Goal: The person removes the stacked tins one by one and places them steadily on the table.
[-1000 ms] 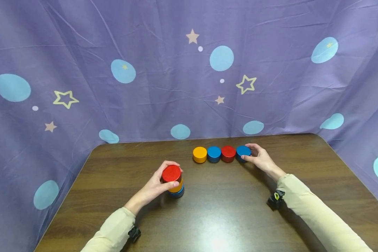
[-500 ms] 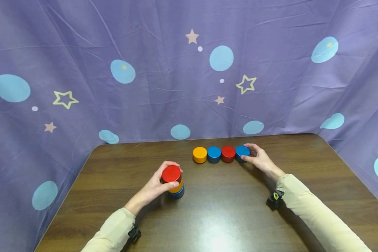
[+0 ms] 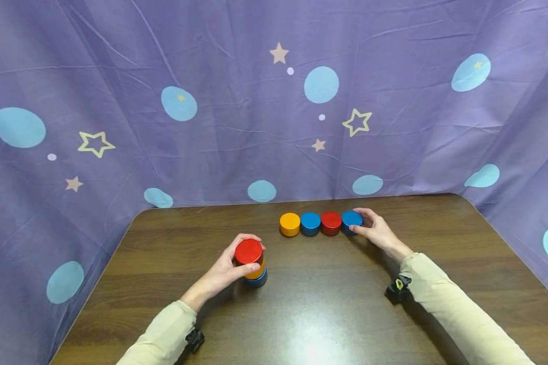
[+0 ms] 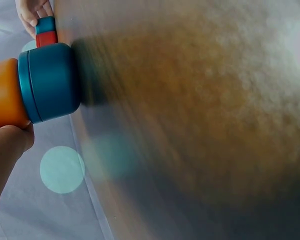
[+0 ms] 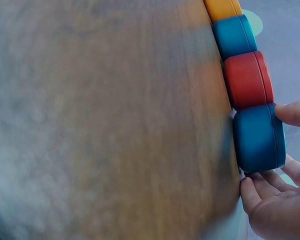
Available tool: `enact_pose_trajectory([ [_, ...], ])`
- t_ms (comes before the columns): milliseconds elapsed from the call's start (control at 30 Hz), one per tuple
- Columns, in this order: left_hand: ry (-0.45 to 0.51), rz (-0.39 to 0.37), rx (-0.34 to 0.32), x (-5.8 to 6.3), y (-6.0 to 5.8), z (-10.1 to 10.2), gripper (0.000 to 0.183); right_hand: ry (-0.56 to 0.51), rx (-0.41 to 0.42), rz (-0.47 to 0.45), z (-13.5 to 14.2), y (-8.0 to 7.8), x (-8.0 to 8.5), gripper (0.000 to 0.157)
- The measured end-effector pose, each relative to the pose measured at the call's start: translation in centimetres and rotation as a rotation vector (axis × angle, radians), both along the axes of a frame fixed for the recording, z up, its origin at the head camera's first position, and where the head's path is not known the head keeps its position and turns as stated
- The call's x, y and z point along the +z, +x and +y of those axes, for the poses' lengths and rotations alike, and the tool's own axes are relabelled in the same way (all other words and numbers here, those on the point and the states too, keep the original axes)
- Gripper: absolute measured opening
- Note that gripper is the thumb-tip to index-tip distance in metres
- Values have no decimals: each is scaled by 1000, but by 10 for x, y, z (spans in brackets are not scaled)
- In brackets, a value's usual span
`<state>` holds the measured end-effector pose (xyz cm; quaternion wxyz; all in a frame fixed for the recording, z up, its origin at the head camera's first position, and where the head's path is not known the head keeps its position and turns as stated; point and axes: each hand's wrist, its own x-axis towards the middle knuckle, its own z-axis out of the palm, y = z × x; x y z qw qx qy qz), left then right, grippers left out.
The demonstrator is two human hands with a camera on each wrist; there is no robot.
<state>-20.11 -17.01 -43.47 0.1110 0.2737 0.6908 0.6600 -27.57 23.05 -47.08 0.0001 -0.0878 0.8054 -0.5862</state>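
My left hand (image 3: 224,267) grips an upright stack of round lidded tins, thumb on the near side and fingers behind. A red tin (image 3: 248,251) is on top, an orange tin (image 4: 5,92) in the middle and a blue tin (image 4: 52,82) at the bottom. Whether the stack rests on the table cannot be told for sure. At the back, my right hand (image 3: 380,233) pinches another blue tin (image 5: 259,139), the right end of a row. To its left stand a red tin (image 5: 247,80), a blue tin (image 5: 235,36) and an orange tin (image 3: 289,224).
Both hands work over a brown wooden table (image 3: 201,223) with rounded back corners. Behind its far edge hangs a purple curtain (image 3: 237,126) with stars and blue dots. A glare spot lies near the table's front.
Held by my right hand, the blue tin at the row's right end has shifted slightly left, up against the red one. The left hand and its stack have stayed in place.
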Motion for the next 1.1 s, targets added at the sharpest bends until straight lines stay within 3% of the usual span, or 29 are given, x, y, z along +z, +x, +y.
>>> enact_pose_trajectory([
  [500, -4, -12, -4, -1, 0, 0, 55, -21, 22, -12, 5, 0, 4, 65],
  [833, 5, 8, 1, -3, -1, 0, 57, -62, -36, 24, 16, 4, 21, 62],
  [1100, -22, 13, -27, -3, -2, -4, 61, -97, -13, 42, 22, 7, 28, 60],
])
